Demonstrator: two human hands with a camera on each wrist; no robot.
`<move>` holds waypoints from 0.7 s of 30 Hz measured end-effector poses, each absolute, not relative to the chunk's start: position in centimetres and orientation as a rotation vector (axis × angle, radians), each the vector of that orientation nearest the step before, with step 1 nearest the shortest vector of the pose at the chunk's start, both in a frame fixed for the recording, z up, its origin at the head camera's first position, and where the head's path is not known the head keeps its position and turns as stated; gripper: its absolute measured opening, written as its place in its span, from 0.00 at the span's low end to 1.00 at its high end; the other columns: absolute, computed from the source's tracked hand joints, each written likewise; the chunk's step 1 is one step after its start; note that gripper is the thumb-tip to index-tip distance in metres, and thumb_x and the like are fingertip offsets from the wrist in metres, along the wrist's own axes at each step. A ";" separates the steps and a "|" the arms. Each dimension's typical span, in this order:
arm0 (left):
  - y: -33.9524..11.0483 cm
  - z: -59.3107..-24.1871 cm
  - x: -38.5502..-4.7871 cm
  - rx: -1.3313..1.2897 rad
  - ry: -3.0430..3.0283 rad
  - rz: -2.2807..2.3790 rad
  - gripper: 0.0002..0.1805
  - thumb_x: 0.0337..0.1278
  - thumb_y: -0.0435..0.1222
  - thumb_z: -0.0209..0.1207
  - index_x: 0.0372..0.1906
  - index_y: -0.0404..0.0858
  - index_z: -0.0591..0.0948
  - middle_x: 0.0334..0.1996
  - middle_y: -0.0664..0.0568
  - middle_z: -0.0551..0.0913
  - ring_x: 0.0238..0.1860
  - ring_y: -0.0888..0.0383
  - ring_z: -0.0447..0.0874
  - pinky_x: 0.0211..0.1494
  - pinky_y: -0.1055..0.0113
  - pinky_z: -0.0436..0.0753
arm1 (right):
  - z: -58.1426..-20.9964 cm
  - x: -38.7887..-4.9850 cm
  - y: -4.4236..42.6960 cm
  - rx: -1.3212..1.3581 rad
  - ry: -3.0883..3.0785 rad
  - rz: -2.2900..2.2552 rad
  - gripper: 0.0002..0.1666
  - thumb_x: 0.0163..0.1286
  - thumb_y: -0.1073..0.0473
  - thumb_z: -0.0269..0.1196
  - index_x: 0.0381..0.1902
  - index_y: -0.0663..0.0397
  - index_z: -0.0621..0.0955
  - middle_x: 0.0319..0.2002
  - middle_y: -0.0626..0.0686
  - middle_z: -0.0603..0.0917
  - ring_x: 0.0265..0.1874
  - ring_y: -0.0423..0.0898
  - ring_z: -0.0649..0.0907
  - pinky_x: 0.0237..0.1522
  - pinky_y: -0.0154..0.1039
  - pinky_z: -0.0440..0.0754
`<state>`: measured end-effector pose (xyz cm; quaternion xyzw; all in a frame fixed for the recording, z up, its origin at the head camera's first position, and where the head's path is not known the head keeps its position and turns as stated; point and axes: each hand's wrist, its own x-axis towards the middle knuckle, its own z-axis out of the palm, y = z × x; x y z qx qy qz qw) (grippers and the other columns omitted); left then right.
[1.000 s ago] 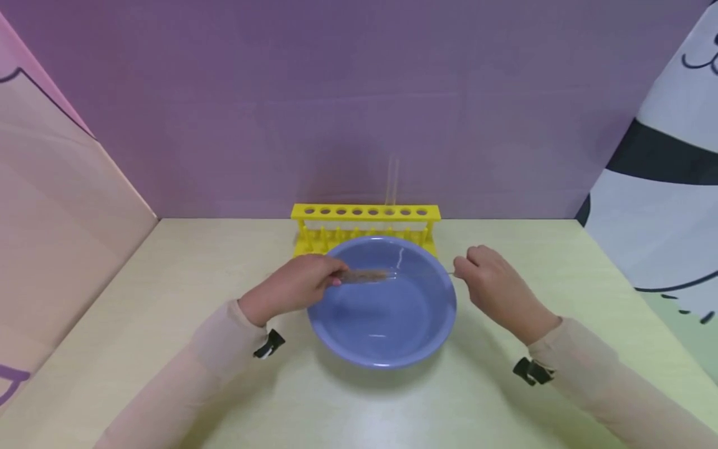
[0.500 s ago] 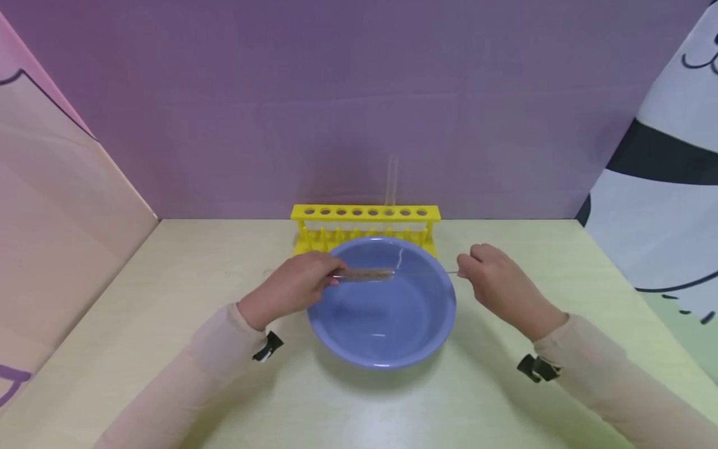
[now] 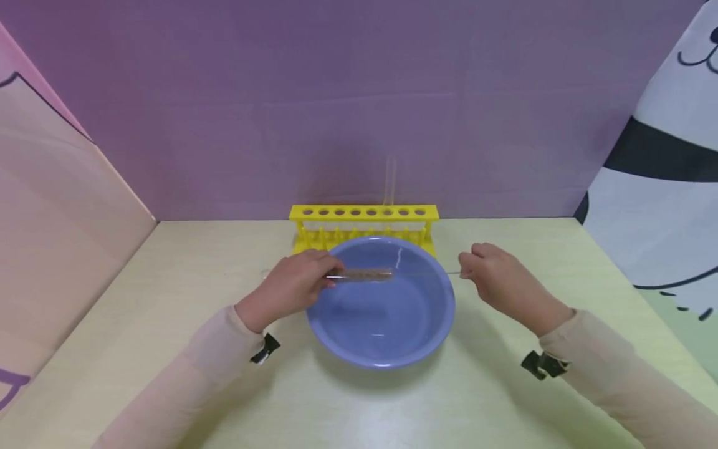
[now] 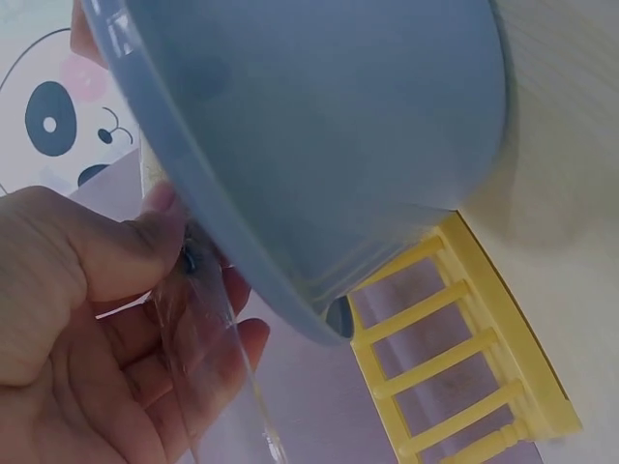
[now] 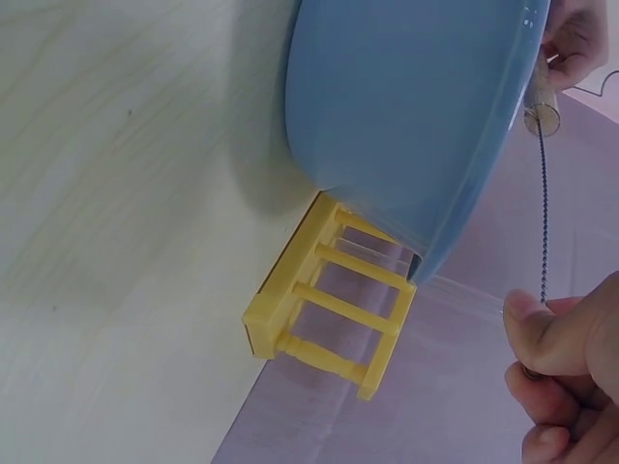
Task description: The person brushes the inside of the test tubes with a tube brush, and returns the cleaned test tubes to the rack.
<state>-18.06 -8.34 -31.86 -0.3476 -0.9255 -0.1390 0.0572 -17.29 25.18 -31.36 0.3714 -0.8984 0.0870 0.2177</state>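
Note:
Over the blue basin [image 3: 381, 355], my left hand [image 3: 294, 280] grips a clear glass test tube [image 4: 227, 377] that lies level. Brownish bristles of a test tube brush [image 3: 364, 275] fill the part of the tube right of my fingers. Its twisted wire handle [image 5: 545, 213] runs out of the tube's mouth [image 5: 548, 118] to my right hand [image 3: 499, 284]. That hand pinches the wire's end between thumb and fingers, just past the basin's right rim. In the left wrist view, the tube's bare glass end passes across my left palm [image 4: 77, 358].
Behind the basin stands a yellow test tube rack [image 3: 364, 213], its lower front partly hidden by the basin. Another clear test tube [image 3: 390, 181] rises upright from one of its holes. A purple backdrop [image 3: 359, 93] closes off the rear of the pale table [image 3: 213, 249].
My right hand has shifted slightly to the right, and a little more wire shows beside it. The bristles, blurred earlier, look sharper. My left hand keeps its grip nearly in place.

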 end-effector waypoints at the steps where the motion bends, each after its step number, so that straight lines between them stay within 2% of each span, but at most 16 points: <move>1: -8.4 -31.9 -18.0 -1.050 -2.802 -0.420 0.12 0.54 0.33 0.64 0.45 0.39 0.82 0.36 0.53 0.82 0.37 0.56 0.78 0.35 0.63 0.80 | -31.3 -17.3 25.2 1.030 -2.495 0.242 0.19 0.45 0.78 0.70 0.21 0.55 0.72 0.19 0.48 0.70 0.23 0.45 0.73 0.26 0.38 0.77; 8: -8.6 -32.3 -18.0 -1.033 -2.737 -0.387 0.12 0.53 0.33 0.65 0.44 0.39 0.82 0.35 0.53 0.82 0.37 0.56 0.78 0.32 0.63 0.79 | -30.7 -17.6 25.3 1.039 -2.541 0.270 0.19 0.47 0.77 0.69 0.20 0.53 0.72 0.20 0.47 0.72 0.23 0.45 0.75 0.27 0.40 0.78; 21: -8.7 -32.8 -17.9 -1.002 -2.636 -0.331 0.12 0.50 0.32 0.67 0.42 0.41 0.81 0.34 0.54 0.81 0.35 0.56 0.78 0.27 0.65 0.77 | -29.7 -17.8 25.7 1.027 -2.688 0.299 0.18 0.52 0.75 0.67 0.20 0.51 0.73 0.19 0.44 0.70 0.22 0.41 0.74 0.28 0.41 0.78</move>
